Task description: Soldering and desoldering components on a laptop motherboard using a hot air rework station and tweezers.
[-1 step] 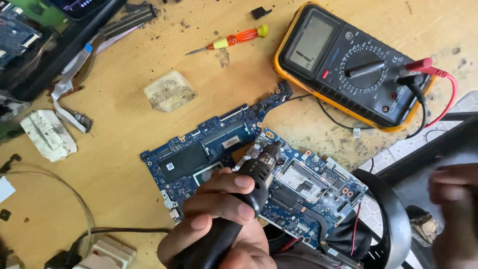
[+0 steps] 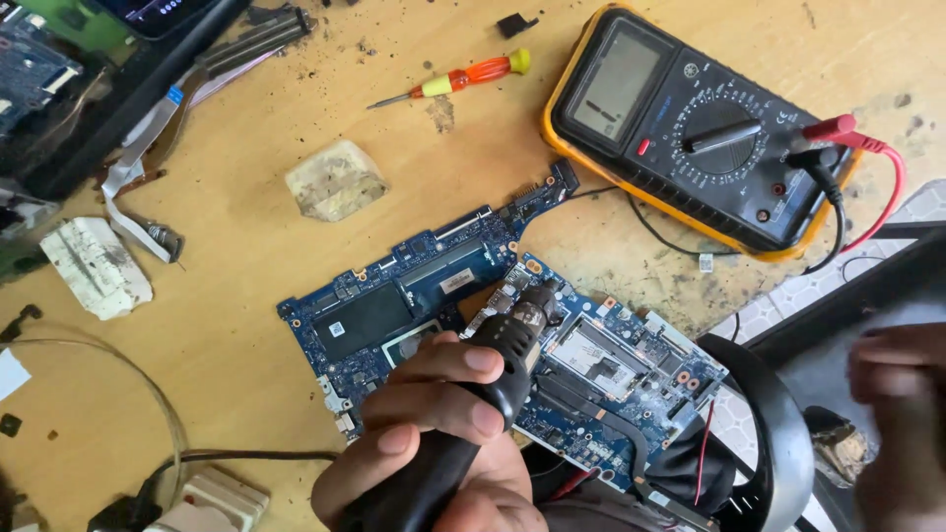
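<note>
Left hand (image 2: 434, 433) had its grip pinched around the black pen-shaped rotary tool (image 2: 493, 369), tip on the blue laptop circuit board (image 2: 414, 296) lying on the wooden counter (image 2: 246, 246), mid-work; right hand (image 2: 902, 424) blurred, grip unclear.

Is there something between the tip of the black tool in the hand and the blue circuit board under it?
Nothing visible does. The left hand grips the black rotary tool, whose tip points down onto the blue circuit board. No cable or part lies across that spot. The right hand is away at the right edge, blurred.
</note>
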